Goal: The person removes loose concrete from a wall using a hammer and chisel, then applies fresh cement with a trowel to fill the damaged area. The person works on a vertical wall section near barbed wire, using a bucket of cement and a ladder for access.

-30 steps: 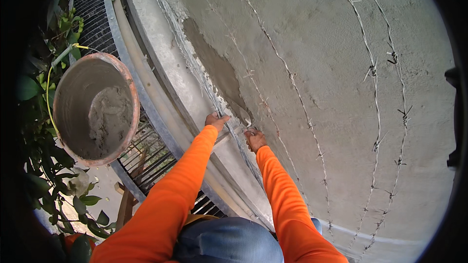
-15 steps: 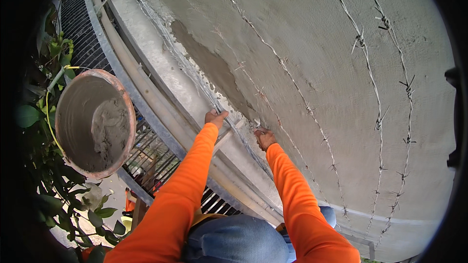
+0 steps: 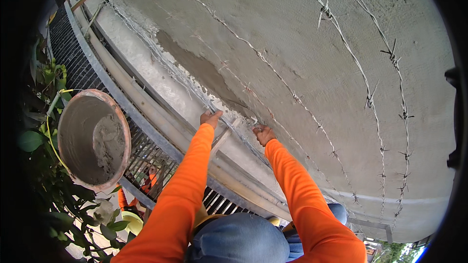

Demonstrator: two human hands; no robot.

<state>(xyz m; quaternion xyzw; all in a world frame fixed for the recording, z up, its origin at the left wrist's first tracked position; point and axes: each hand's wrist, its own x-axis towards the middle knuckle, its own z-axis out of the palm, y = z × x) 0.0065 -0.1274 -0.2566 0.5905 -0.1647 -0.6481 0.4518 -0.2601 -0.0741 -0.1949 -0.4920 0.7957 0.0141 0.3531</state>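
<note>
My left hand (image 3: 210, 119) is closed around a bundle of grey wires (image 3: 191, 87) that runs along the ledge at the foot of the wall. Just to its right, my right hand (image 3: 263, 135) is closed close to the cement wall (image 3: 312, 53). What it grips is mostly hidden; only a small pale bit shows beyond the fingers. A darker, wet-looking strip of mortar (image 3: 192, 65) with a ragged edge lies on the wall above the wires. Strands of barbed wire (image 3: 263, 57) stretch across in front of the wall, one passing close to my right hand.
At the left a round bucket (image 3: 73, 139) holds grey mortar (image 3: 108, 141). Beside the ledge run a pale pipe (image 3: 124, 86) and a metal grating (image 3: 73, 53). Leafy plants (image 3: 53, 199) grow at the far left. Below the grating is a person in orange (image 3: 150, 180).
The view has shifted, so the wall and barbed wire appear farther left. Both hands keep nearly the same places, my left still on the wires. More of the person below shows.
</note>
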